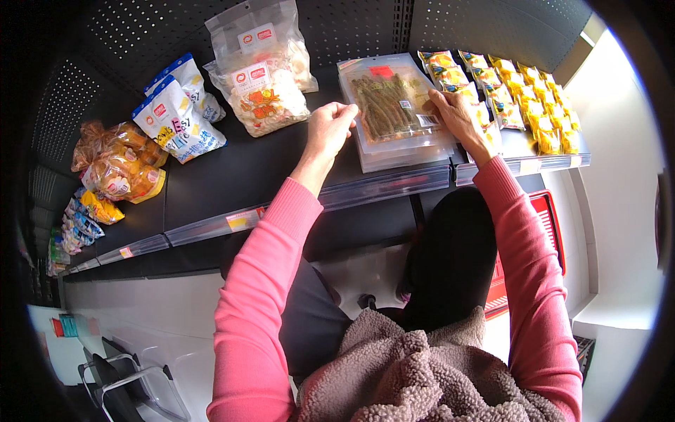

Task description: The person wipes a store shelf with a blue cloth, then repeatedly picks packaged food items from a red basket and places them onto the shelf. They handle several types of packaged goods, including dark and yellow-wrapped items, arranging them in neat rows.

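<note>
A stack of flat clear plastic snack packs (385,108) lies on the dark metal shelf (211,190), the top one filled with brown stick-shaped food. At its left edge is my left hand (331,124), fingers curled with thumb and forefinger close together; whether they pinch the pack's edge I cannot tell. My right hand (457,117) rests on the top pack's right side, its fingers over the edge and partly hidden. Just beyond it stand rows of small yellow snack packets (538,105).
Left along the shelf are large clear bags of pale snacks (263,100), white-and-blue bags (179,124), bagged bread (124,163) and small yellow and blue packets (100,207). A clear price rail (385,187) edges the shelf. Below right is a red plastic basket (548,227); a metal-framed step stool (137,380) stands lower left.
</note>
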Action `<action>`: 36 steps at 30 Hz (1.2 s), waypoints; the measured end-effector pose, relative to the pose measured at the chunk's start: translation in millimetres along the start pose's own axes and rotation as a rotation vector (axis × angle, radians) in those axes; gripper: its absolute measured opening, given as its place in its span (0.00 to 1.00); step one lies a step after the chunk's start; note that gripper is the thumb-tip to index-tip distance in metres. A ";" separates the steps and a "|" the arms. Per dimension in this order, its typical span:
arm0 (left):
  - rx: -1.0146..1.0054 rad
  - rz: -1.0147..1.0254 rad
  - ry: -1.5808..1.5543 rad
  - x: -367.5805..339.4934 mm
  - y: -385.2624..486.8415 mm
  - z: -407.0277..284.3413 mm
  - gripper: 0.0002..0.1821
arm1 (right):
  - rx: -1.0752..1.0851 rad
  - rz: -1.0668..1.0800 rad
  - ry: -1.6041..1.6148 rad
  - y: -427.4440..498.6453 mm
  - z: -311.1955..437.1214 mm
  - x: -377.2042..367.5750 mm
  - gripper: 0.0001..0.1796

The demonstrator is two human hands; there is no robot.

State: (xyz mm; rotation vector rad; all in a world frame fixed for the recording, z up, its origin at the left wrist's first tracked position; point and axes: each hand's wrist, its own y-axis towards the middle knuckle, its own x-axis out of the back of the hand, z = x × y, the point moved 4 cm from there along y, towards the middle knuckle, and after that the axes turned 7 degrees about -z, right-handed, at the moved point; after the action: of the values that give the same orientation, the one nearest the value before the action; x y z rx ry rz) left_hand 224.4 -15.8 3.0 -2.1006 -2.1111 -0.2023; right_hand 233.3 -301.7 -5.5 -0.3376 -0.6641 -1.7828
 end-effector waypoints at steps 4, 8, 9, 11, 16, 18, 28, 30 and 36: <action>0.005 0.000 -0.027 -0.5 -1.5 0.0 0.14 | 0.027 -0.005 -0.017 2.9 -4.5 -1.8 0.31; -0.001 -0.006 -0.014 -0.5 -1.0 0.1 0.14 | 0.010 0.029 -0.007 4.1 -5.9 -4.0 0.31; -0.004 -0.003 -0.023 -0.6 -0.8 0.3 0.14 | 0.027 0.013 -0.003 4.4 -4.8 -4.1 0.31; -0.007 -0.004 -0.031 -0.7 -0.4 1.4 0.15 | 0.035 -0.003 -0.001 4.6 -3.3 -4.4 0.31; -0.013 -0.005 -0.053 -1.0 2.3 4.2 0.15 | -0.031 0.035 -0.015 3.8 -0.3 -3.1 0.31; -0.015 -0.006 -0.058 -1.3 3.4 4.9 0.15 | -0.004 0.021 -0.035 3.0 3.3 -1.4 0.30; -0.028 -0.010 -0.064 -1.1 2.8 3.1 0.15 | -0.014 0.019 -0.025 3.3 5.3 -3.3 0.30; -0.024 -0.012 -0.055 -1.0 2.4 2.5 0.15 | -0.012 0.009 -0.035 2.1 6.9 -2.5 0.30; 0.002 -0.061 -0.030 1.5 3.7 10.0 0.16 | 0.115 -0.237 -0.191 -24.0 35.1 25.6 0.26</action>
State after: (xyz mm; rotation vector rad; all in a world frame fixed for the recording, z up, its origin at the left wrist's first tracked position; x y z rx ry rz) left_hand 227.9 -12.3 -6.5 -2.0526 -2.1936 -0.1772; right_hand 199.0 -296.3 29.9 -0.3652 -0.9717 -1.9416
